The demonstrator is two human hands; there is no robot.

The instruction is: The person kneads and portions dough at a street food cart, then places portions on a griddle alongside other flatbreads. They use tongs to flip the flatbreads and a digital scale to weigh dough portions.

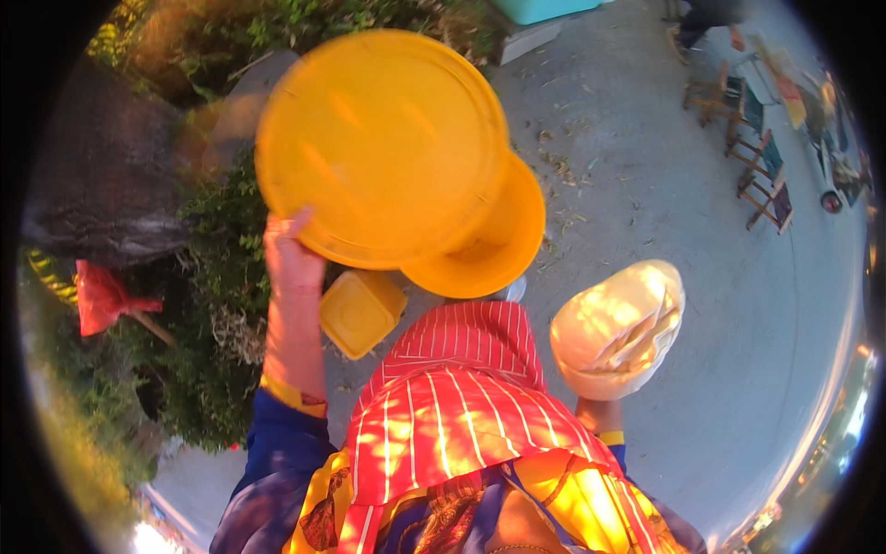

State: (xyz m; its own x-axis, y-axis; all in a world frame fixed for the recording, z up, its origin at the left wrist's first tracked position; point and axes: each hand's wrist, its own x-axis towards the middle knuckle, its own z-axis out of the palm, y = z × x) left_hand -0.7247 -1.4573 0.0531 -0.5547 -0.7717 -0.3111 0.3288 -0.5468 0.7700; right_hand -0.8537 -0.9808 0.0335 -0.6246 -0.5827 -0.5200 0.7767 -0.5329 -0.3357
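My left hand grips the near left edge of a large round yellow plastic lid, its thumb lying on top. The lid is held over a yellow bucket, which it partly covers; the right part of the bucket's mouth shows uncovered. To the right, a cream cloth hat, seemingly a chef's hat, sits over my right hand, which it hides; only the wrist shows below it. I wear a red apron with white stripes. The bucket stands just beyond the apron's far edge.
A smaller yellow square container stands on the grey paved ground left of the apron. Bushes, a tree trunk and a red bag on a stick are at left. Folding stools and part of a person are at upper right.
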